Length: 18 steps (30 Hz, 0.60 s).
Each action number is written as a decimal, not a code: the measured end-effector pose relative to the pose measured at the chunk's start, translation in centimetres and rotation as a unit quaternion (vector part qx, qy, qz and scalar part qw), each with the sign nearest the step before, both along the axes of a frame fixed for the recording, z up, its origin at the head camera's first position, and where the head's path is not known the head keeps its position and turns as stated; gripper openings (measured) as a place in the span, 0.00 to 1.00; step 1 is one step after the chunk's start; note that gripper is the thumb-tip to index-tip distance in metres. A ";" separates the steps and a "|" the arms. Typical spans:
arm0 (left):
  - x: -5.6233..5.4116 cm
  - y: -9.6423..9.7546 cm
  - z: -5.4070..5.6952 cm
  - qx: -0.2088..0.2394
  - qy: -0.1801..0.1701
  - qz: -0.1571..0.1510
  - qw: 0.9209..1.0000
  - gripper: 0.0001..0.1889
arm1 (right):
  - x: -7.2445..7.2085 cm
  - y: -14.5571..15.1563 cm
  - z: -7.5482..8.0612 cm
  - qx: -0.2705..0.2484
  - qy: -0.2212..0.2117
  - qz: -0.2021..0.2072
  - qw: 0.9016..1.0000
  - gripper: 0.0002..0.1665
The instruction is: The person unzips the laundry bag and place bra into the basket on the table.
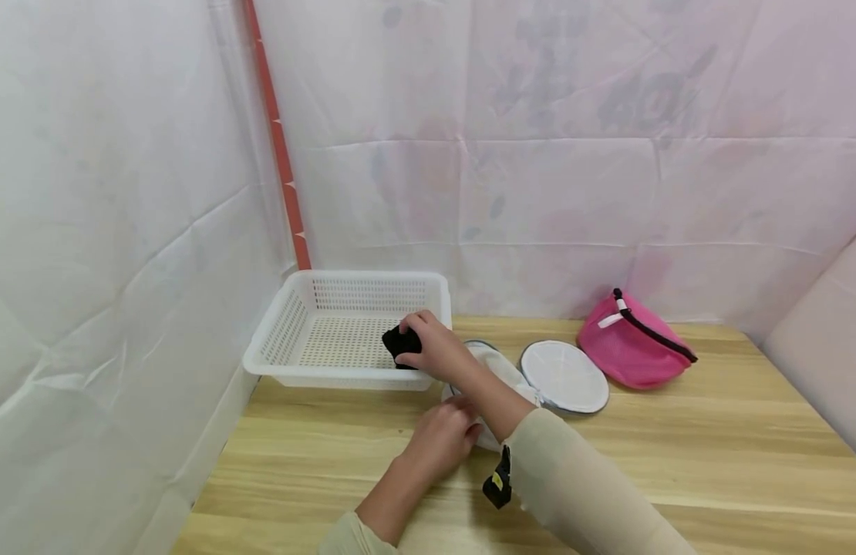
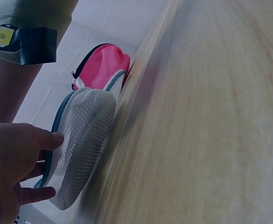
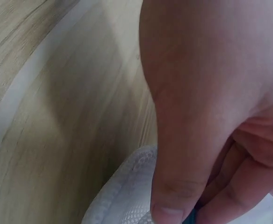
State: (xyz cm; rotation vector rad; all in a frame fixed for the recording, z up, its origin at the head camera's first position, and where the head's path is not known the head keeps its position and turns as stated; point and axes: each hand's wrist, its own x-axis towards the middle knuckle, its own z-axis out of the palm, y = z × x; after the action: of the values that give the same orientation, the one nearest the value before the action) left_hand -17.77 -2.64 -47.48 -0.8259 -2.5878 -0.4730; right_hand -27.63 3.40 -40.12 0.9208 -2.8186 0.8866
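In the head view, my right hand [image 1: 431, 343] grips a small dark black bundle [image 1: 402, 344], which looks like cloth, between thumb and fingers. It is over the right front part of a white plastic basket [image 1: 261, 362]. My left hand [image 1: 442, 439] is lower, by a white mesh bag [image 1: 489, 441] partly hidden under the right forearm. The left wrist view shows the left hand [image 2: 15, 163] pinching the teal-edged rim of that mesh bag [image 2: 87, 130]. A round white lid [image 1: 565, 375] with dark piping lies right of the bag.
A pink mesh bag [image 1: 632, 343] with a black zip stands at the back right, against the lid. The basket's slotted walls rise at the back left of the wooden table [image 1: 719, 455]. White sheets [image 1: 539, 193] hang behind and on both sides.
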 end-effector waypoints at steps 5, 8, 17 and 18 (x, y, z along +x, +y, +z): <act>0.1 0.2 0.3 0.003 -0.001 -0.003 1.000 0.07 | 0.4 0.8 0.2 -0.013 0.015 0.008 1.000 0.23; 0.2 0.2 0.6 0.013 0.004 -0.004 1.000 0.09 | 0.5 1.5 0.3 -0.073 0.035 0.009 0.997 0.23; -0.2 -0.1 2.0 0.220 0.086 -0.001 0.972 0.05 | 0.8 5.9 1.7 -0.326 0.030 -0.072 0.942 0.26; -0.3 -0.1 2.3 0.264 0.099 -0.001 0.959 0.06 | 1.1 6.4 1.9 -0.342 0.012 -0.079 0.936 0.26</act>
State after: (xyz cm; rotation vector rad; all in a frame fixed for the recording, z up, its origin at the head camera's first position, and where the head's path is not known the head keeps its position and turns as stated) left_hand -18.08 -2.75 -45.22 -0.6440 -2.1216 -0.9730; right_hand -26.57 9.80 -38.25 0.5790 -2.2261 1.6430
